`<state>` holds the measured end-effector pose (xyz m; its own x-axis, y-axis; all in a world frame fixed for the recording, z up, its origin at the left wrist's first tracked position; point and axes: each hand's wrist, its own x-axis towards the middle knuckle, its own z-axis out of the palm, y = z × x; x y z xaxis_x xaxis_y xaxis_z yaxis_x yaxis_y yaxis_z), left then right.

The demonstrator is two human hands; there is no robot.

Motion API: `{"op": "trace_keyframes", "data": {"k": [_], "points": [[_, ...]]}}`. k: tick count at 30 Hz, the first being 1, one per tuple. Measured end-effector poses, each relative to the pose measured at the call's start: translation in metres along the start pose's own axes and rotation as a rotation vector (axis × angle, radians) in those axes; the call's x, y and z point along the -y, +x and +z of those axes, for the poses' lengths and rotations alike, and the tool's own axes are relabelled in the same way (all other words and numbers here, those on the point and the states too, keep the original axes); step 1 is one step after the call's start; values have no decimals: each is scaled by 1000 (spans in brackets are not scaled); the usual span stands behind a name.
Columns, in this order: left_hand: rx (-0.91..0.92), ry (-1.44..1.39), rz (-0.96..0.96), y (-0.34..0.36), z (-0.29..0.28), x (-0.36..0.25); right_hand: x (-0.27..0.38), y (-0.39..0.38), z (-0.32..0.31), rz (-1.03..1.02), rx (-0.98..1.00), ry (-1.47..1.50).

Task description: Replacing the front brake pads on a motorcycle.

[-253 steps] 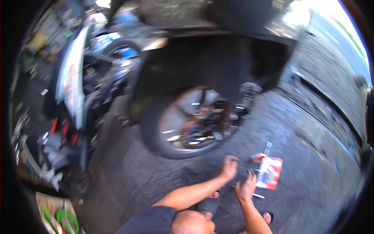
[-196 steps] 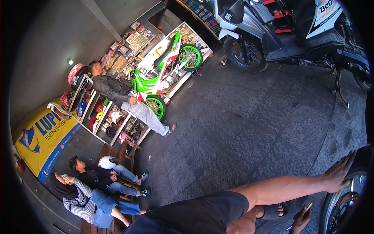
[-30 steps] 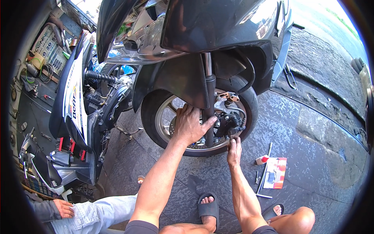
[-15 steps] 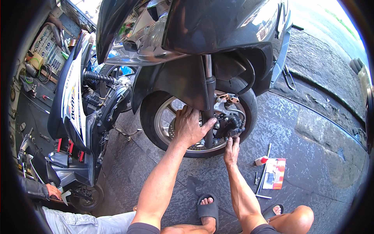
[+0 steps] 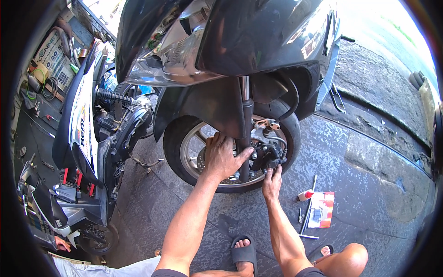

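Here: red-capped bottle [image 5: 304,195], contents hidden | near red-and-white packet [image 5: 326,208] | right hand [image 5: 272,184] touching caliper [image 5: 274,157]

This is looking like a motorcycle repair workshop, opening onto rough outdoor paving [image 5: 369,69] at the right. A dark scooter [image 5: 263,41] is standing with its front wheel [image 5: 172,148] and brake caliper [image 5: 273,157] exposed, while a partly stripped second scooter [image 5: 105,161] is showing its shock absorber [image 5: 111,95]. On the tiled floor [image 5: 143,217], a T-handle wrench [image 5: 306,217] is lying just beside a red-and-white parts card [image 5: 326,214], and a red-capped bottle [image 5: 304,196] is resting near them. Coiled cable [image 5: 51,88] is cluttering the left side.
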<state>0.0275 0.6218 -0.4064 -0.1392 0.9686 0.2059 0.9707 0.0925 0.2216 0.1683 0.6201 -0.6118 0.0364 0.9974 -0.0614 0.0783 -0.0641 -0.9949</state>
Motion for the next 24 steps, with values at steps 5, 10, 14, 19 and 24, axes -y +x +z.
{"op": "trace_keyframes", "data": {"k": [5, 10, 14, 19, 24], "points": [[-46, -7, 9, 0, -3, 0, 21, -11, -9, 93, 13, -79], [-58, -1, 23, 0, -2, -6, 16, -7, -6, 83, -35, -27], [-29, -14, -5, -1, -3, -3, 21, 7, -3, -30, -18, -14], [-101, -28, 18, -1, 3, -1, 30, 6, -9, 27, 33, -29], [-109, -10, 16, 0, 7, 3, 39, 11, -19, 27, 169, -75]]}}
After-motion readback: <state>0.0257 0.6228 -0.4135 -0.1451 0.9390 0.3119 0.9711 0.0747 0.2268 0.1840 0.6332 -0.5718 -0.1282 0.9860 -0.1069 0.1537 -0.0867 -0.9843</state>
